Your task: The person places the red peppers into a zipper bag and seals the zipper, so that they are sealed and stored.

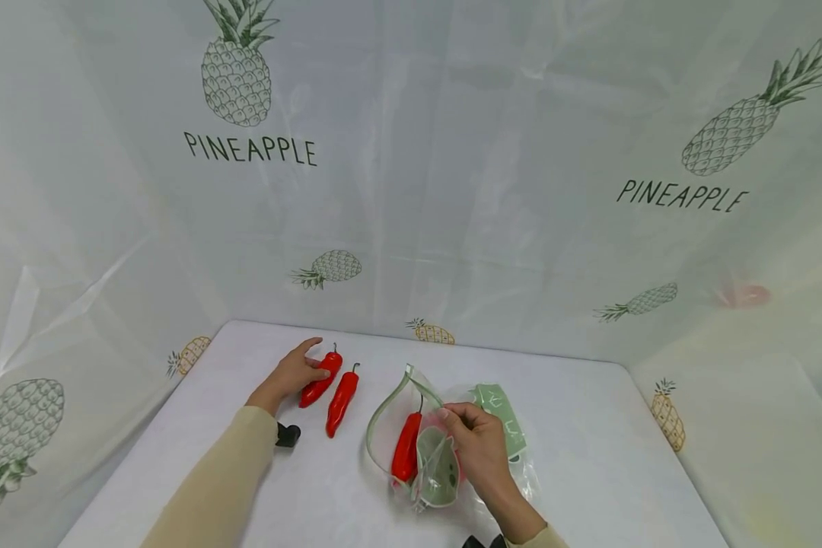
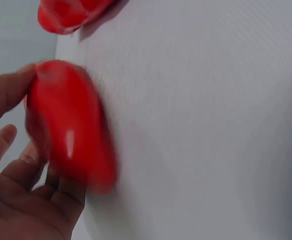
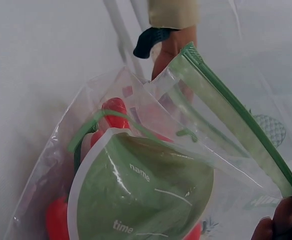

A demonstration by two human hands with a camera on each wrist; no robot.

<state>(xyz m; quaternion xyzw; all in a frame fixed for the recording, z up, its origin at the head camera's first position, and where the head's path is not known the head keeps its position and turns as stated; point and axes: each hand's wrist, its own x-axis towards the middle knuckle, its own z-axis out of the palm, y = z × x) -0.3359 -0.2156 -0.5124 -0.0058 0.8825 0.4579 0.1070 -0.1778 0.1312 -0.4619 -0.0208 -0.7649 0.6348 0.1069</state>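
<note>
My left hand (image 1: pixel 294 373) holds a red pepper (image 1: pixel 313 391) between thumb and fingers, low over the white table; the same pepper (image 2: pixel 70 125) looks blurred in the left wrist view. Just right of it lies a second red pepper (image 1: pixel 342 402) with a curved stem. With thumb and fingertips my right hand (image 1: pixel 479 441) pinches the green-edged rim of a clear zip bag (image 1: pixel 371 435), whose mouth gapes. Inside the bag stands a red pepper (image 1: pixel 406 449), with more red behind the green label (image 3: pixel 140 190) reading "name" and "time".
Another clear bag with a green panel (image 1: pixel 500 418) lies flat on the table (image 1: pixel 589 441), partly behind my right hand. A translucent curtain (image 1: pixel 452 190) printed with pineapples surrounds the table at the back and sides. A blurred red shape (image 1: pixel 747 295) shows through it at right.
</note>
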